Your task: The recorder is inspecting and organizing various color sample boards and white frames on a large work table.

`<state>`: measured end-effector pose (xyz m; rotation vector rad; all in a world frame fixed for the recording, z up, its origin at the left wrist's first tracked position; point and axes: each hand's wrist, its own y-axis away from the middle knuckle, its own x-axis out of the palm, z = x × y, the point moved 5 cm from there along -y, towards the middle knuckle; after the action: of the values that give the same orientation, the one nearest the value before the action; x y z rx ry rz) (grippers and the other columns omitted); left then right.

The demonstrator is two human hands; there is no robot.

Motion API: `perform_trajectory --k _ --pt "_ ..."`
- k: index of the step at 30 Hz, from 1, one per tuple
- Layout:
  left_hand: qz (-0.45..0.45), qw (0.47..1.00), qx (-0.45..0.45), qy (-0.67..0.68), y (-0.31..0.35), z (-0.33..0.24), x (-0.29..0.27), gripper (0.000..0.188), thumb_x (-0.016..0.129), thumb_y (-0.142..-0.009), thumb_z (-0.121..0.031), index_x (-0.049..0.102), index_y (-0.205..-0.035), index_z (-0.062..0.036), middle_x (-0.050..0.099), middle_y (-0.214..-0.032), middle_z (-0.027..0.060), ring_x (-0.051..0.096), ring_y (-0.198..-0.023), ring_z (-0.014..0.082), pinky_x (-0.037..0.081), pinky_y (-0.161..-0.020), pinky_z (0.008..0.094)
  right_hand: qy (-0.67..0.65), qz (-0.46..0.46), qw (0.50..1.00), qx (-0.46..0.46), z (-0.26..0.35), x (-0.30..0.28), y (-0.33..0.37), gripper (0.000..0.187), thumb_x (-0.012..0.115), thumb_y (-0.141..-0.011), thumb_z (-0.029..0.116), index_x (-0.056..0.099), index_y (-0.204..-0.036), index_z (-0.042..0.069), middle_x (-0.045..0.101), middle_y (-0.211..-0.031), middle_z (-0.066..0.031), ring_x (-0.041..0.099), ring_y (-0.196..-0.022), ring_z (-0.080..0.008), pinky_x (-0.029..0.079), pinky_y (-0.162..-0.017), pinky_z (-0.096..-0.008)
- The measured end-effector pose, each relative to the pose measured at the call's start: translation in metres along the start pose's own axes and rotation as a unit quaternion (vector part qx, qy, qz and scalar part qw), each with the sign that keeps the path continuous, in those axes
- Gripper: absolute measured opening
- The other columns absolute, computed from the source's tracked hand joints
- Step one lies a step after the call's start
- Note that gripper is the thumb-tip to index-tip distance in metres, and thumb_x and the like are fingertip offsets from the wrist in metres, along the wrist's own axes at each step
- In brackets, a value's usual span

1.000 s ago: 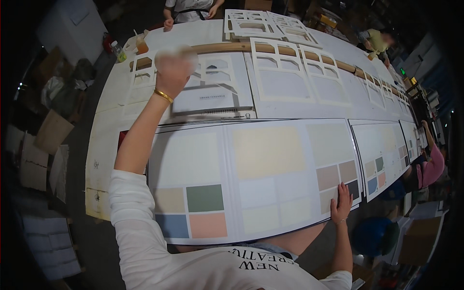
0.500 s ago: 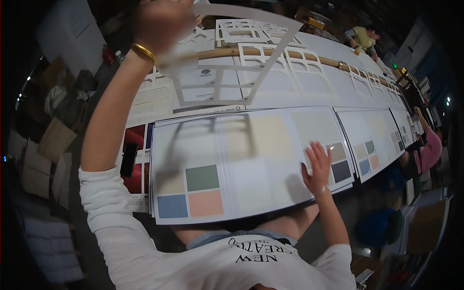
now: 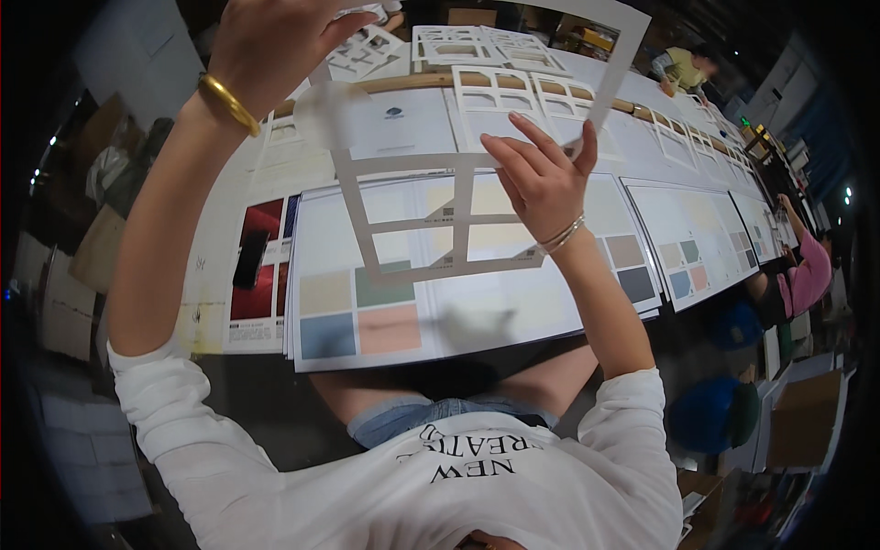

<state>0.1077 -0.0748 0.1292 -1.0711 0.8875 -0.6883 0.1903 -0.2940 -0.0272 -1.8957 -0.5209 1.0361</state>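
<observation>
Over flat swatch board [image 3: 532, 298], thin gridded frame [image 3: 462, 222]

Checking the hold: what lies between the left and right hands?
The frame, its big opening between left hand and right hand; the head view shows a wooden pole beyond.

In dim light, a long white table [image 3: 213, 234] stands over dark floor [image 3: 261, 390] near a pale panel [image 3: 128, 50].

A long white table [image 3: 206, 284] carries a large colour-swatch board [image 3: 513, 295] near the middle, another swatch board [image 3: 692, 238] to the right, a red-printed sheet [image 3: 257, 305] left, white cut-out frames [image 3: 449, 43] far
</observation>
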Motion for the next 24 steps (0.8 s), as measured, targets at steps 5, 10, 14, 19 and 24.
perform_trajectory --k 5,10,14,19,24 --pt "-0.041 0.984 0.058 -0.163 0.019 -0.013 -0.014 0.04 0.083 -0.075 -0.016 0.069 -0.112 -0.0106 0.072 -0.087 0.0059 0.068 -0.081 0.0191 0.042 -0.094 0.0395 -0.054 0.015 0.998 -0.027 0.018 -0.024 0.003 0.031 0.072 -0.082 0.015 0.07 -0.111 0.027 0.072 -0.093 0.0104 0.062 -0.115 -0.0098 0.006 -0.119 -0.0542" --pt "-0.047 0.982 0.016 -0.18 0.028 -0.025 -0.018 0.033 0.084 -0.073 -0.016 0.075 -0.104 -0.0087 0.073 -0.088 0.0061 0.067 -0.083 0.018 0.043 -0.093 0.0375 -0.102 0.043 0.994 -0.026 0.029 -0.033 0.006 0.031 0.072 -0.082 0.014 0.071 -0.11 0.027 0.073 -0.09 0.0083 0.063 -0.113 -0.0104 0.007 -0.119 -0.0529" --pt "-0.084 0.984 0.006 -0.157 0.033 -0.026 -0.019 0.036 0.086 -0.071 -0.017 0.075 -0.104 -0.0099 0.073 -0.084 0.0057 0.066 -0.082 0.0178 0.043 -0.093 0.0378 -0.131 0.04 0.99 -0.022 0.032 -0.039 0.008 0.031 0.072 -0.081 0.013 0.072 -0.11 0.026 0.073 -0.089 0.0074 0.064 -0.111 -0.0112 0.009 -0.118 -0.0523" --pt "-0.192 0.981 0.002 0.006 0.044 -0.02 -0.021 0.032 0.084 -0.067 -0.012 0.075 -0.098 -0.0108 0.072 -0.081 0.0038 0.065 -0.079 0.018 0.043 -0.095 0.0402 -0.157 0.03 0.987 -0.017 0.039 -0.031 0.012 0.031 0.072 -0.08 0.015 0.071 -0.109 0.027 0.072 -0.092 0.0082 0.065 -0.109 -0.0124 0.01 -0.117 -0.0542" --pt "-0.243 0.948 -0.076 0.191 0.044 -0.018 -0.027 0.023 0.082 -0.067 -0.009 0.075 -0.089 -0.0088 0.071 -0.081 0.0048 0.065 -0.076 0.0203 0.042 -0.093 0.0399 -0.161 0.03 0.986 -0.004 0.037 -0.023 0.019 0.035 0.072 -0.079 0.01 0.072 -0.11 0.025 0.072 -0.09 0.006 0.066 -0.11 -0.0128 0.009 -0.117 -0.051"
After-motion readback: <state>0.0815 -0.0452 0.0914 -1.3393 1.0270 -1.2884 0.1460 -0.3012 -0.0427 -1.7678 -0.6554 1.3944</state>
